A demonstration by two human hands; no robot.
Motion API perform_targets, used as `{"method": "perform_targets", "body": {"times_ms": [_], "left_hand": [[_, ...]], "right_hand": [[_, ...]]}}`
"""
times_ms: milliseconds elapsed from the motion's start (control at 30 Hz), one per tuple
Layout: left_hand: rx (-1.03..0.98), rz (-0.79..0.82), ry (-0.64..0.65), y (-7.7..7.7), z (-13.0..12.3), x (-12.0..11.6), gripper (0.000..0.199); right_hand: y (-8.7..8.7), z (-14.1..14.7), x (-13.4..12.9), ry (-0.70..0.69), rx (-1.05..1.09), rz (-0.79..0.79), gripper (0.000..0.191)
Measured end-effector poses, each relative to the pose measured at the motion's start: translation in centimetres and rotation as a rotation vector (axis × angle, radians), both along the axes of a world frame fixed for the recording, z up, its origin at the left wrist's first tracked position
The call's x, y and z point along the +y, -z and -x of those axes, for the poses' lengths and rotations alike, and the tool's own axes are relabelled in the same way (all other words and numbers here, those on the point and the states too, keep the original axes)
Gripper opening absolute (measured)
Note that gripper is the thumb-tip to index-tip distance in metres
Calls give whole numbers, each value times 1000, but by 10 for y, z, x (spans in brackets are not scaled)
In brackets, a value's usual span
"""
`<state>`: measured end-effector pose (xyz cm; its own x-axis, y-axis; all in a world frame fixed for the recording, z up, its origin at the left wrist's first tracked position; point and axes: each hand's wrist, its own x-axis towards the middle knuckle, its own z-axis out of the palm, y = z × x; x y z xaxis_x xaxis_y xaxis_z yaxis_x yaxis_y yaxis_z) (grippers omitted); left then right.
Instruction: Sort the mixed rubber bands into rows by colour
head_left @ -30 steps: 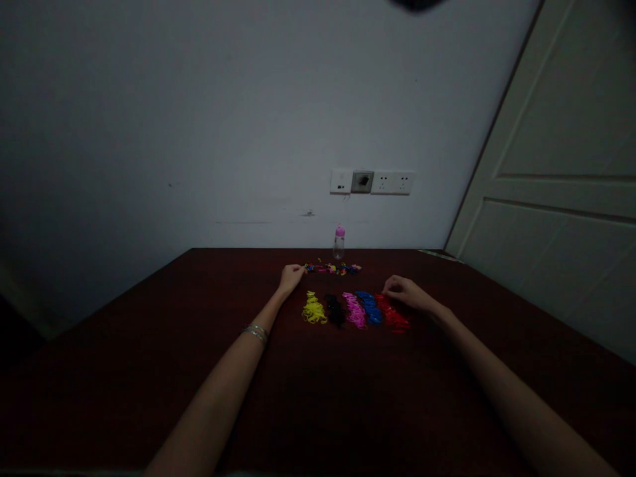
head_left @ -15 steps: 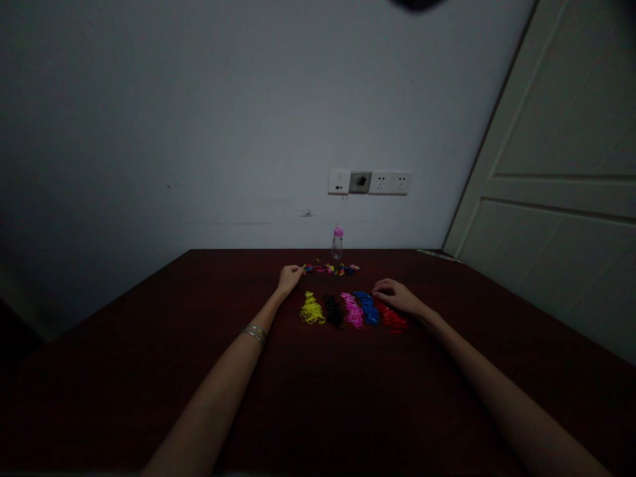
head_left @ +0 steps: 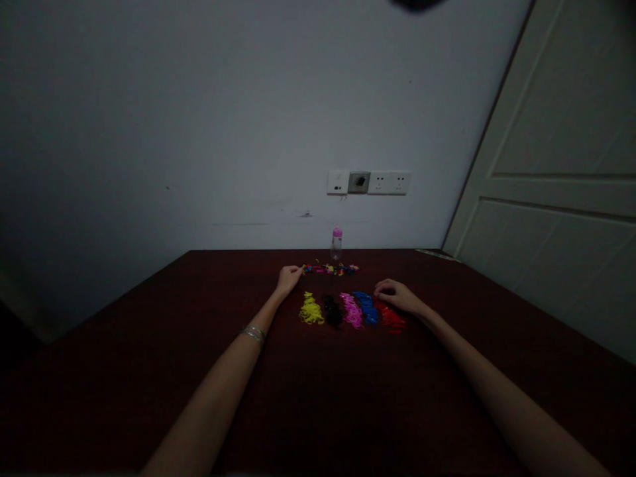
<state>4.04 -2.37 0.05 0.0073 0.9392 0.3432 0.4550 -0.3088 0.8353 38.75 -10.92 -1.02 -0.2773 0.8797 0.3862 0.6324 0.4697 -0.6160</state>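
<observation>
Your left hand [head_left: 289, 281] has its fingers at the left end of the mixed bands [head_left: 328, 269]; you can't tell whether they're clamped on one. Your right hand [head_left: 399, 296] curls over the red bands [head_left: 392, 319], its fingers too dim to judge. The step seems to be handling small bands; a next move there would call for a light pinch, sparing the adjacent blue bands [head_left: 366, 309]. Farther left lie pink bands [head_left: 352, 311], black bands [head_left: 332, 312] and yellow bands [head_left: 311, 311]. Near the worktop's [head_left: 318, 391] far edge, a bottle [head_left: 336, 244] limits reach; towards the near edge your forearms have room.
</observation>
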Motion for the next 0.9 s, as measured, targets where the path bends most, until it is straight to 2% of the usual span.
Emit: {"method": "perform_targets", "body": {"times_ms": [100,333,467,533,633,800,900], "left_hand": [[0,11,-5,-1,0,0,32],[11,46,-48,-1,-1,3,30],[22,61,-161,1,-5,13,27],[54,64,-174,2,-10,19,24],[199,60,-125,0,-19,22,19],[531,9,-8,-10,-37,18,25],[722,-5,9,-14,-45,18,26]], "right_hand": [[0,-4,0,63,42,15,27],[6,-18,3,323,128,9,33],[9,-17,2,321,107,29,32],[10,-16,1,314,93,41,31],[9,-15,0,323,90,38,31],[6,-14,-3,325,79,42,30],[5,-14,-3,323,83,61,30]]}}
